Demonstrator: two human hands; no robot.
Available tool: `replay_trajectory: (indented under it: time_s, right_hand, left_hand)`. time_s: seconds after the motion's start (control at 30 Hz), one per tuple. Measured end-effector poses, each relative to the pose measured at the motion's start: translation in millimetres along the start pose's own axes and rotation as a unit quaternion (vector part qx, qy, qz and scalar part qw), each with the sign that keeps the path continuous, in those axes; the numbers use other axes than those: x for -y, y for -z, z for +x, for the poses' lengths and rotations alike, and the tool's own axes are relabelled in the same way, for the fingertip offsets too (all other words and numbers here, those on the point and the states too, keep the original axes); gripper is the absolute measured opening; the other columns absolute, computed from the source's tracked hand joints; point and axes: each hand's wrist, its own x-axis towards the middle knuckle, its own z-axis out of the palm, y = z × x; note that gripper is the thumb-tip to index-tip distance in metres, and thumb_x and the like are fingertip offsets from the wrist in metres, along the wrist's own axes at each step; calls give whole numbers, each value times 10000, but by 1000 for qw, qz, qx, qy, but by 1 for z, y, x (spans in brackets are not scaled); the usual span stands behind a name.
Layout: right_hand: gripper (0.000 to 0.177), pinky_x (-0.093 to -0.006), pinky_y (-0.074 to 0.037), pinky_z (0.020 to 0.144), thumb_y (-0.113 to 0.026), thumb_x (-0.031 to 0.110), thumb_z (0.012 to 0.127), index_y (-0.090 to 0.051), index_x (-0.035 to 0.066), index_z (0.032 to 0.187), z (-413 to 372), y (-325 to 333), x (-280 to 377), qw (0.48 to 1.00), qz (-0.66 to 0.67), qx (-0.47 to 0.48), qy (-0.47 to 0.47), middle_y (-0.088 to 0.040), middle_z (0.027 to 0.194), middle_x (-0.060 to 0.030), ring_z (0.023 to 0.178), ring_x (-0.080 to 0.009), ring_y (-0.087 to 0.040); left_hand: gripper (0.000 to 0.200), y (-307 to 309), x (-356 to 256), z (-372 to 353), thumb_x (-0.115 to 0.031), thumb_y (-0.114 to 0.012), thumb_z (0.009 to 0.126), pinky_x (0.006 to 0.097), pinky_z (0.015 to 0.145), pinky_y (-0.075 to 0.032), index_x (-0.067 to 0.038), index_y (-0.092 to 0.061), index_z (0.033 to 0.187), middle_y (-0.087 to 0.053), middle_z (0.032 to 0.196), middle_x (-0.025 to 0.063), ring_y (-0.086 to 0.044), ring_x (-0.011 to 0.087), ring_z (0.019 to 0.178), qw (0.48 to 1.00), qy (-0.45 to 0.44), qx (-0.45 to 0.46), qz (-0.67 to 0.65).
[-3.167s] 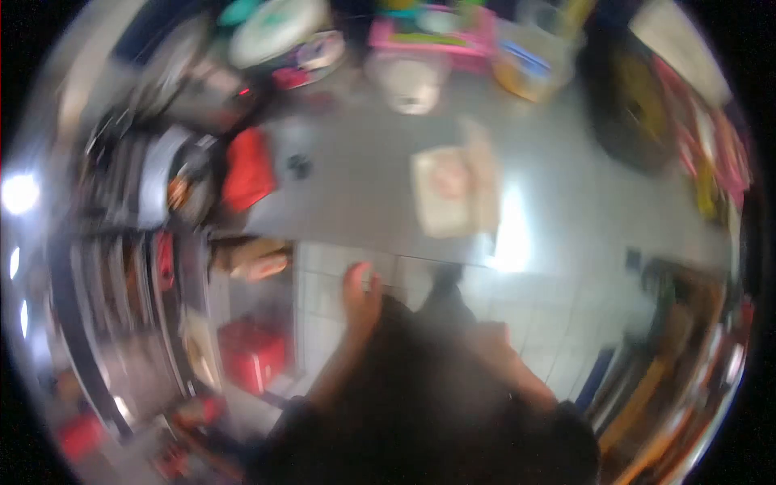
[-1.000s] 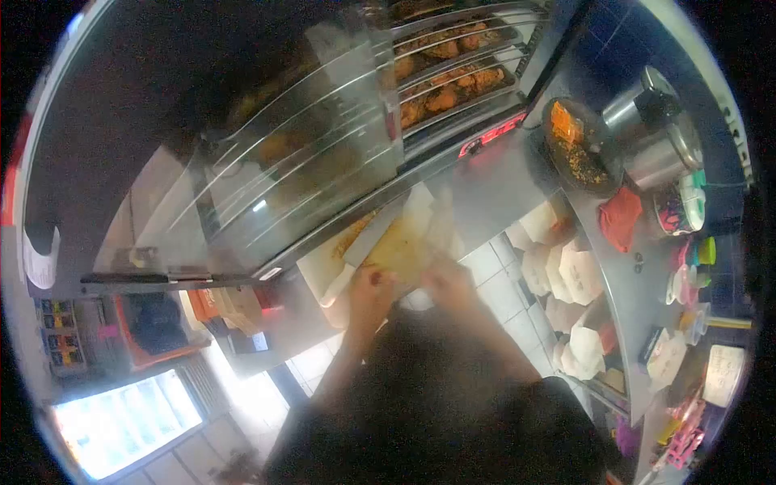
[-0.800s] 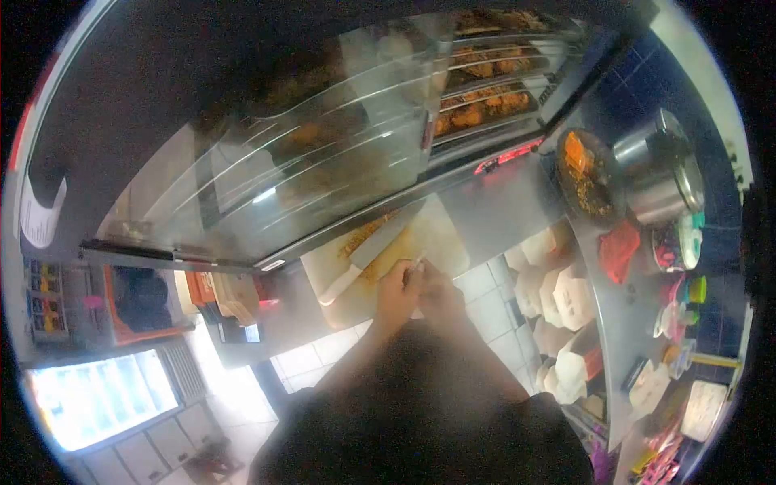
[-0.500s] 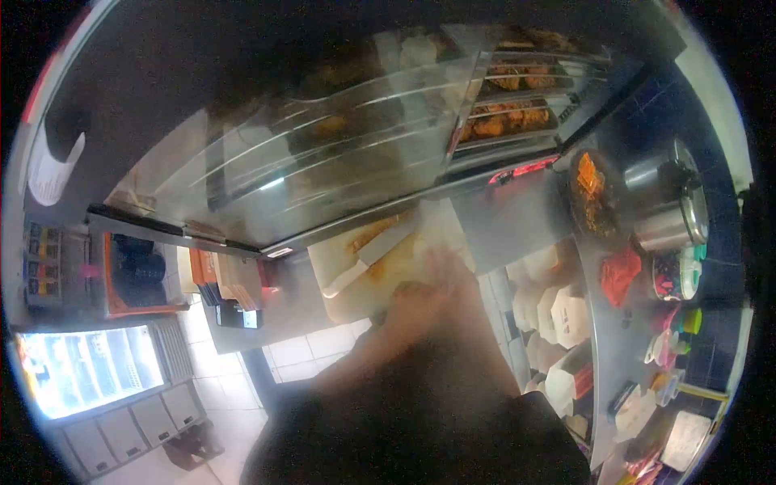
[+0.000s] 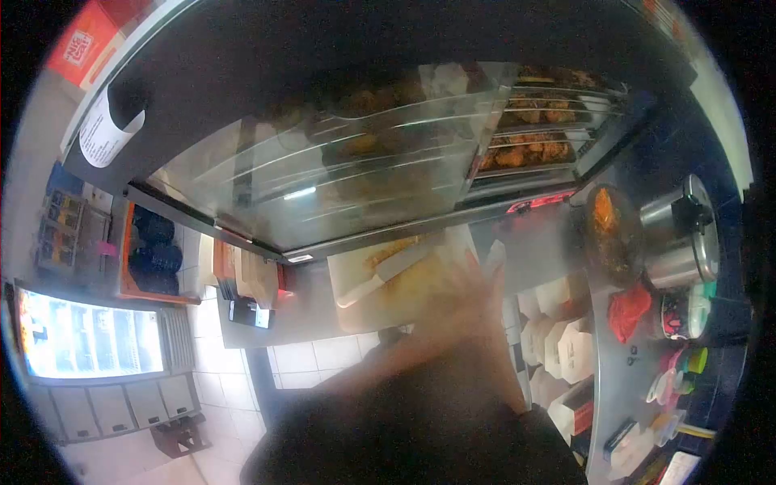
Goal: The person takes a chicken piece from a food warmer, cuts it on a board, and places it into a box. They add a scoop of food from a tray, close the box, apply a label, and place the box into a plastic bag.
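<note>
My left hand and my right hand are close together over the right part of a pale cutting board, both smeared by motion. A small whitish piece shows at the fingertips of my right hand; I cannot tell whether it is gripped. Left of my hands, a broad-bladed knife lies across the board, its pale handle toward the lower left. Brown, greasy residue marks the board around the blade.
A glass-fronted warming cabinet holding browned food stands behind the board. To the right are stacked white cartons, a dark pan, a steel pot and a red cloth. A phone lies left.
The view has shifted, so the scene sits lower and slightly right. My hands, bunched together before, are now more spread, and the whitish piece shows right of my right fingertips. The knife stays on the board.
</note>
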Motion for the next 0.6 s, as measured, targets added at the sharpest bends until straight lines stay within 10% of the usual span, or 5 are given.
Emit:
replay_trajectory:
  time_s: [0.23, 0.37, 0.5, 0.53, 0.6]
  right_hand:
    - [881, -466, -203, 1173, -330, 743, 928, -259, 133, 1560, 27, -23, 70, 984, -84, -45, 149, -239, 1604, -148, 1443, -290, -287]
    - [439, -351, -470, 999, -599, 268, 981, -566, -5, 1323, 21, -74, 192, 763, -433, -137, 459, -605, 1294, -119, 1177, -226, -586]
    - [385, -403, -502, 903, -612, 314, 949, -653, 26, 1201, 44, -115, 299, 440, -601, -146, 651, -661, 1159, -214, 1066, -310, -646]
    - [394, -389, -519, 865, -568, 293, 988, -609, 4, 1252, 27, -146, 309, 464, -700, -212, 500, -645, 1173, -186, 1070, -280, -627]
    - [273, -453, -529, 838, -558, 206, 863, -739, 4, 887, 66, -147, 354, 233, -695, -123, 669, -712, 963, -199, 924, -384, -668]
  left_hand:
    - [143, 7, -18, 17, -173, -642, 904, 450, 892, -453, -67, -701, 980, -676, 995, 147, -615, 343, 979, 985, -92, 67, -126]
    - [136, 26, -7, 8, -142, -620, 907, 447, 863, -467, -56, -688, 987, -659, 932, 174, -612, 353, 924, 953, 249, -29, -172]
    - [299, 28, 82, -45, -276, -531, 963, 480, 873, -488, -42, -661, 1097, -693, 1028, 166, -637, 373, 963, 910, 284, 110, 280]
    - [306, 30, 81, -63, -276, -541, 956, 488, 892, -472, -50, -641, 1136, -684, 1054, 155, -629, 363, 984, 906, 275, 35, 319]
    - [323, 34, 102, -76, -277, -551, 949, 496, 911, -455, -57, -620, 1175, -675, 1081, 143, -621, 354, 1005, 895, 249, -63, 364]
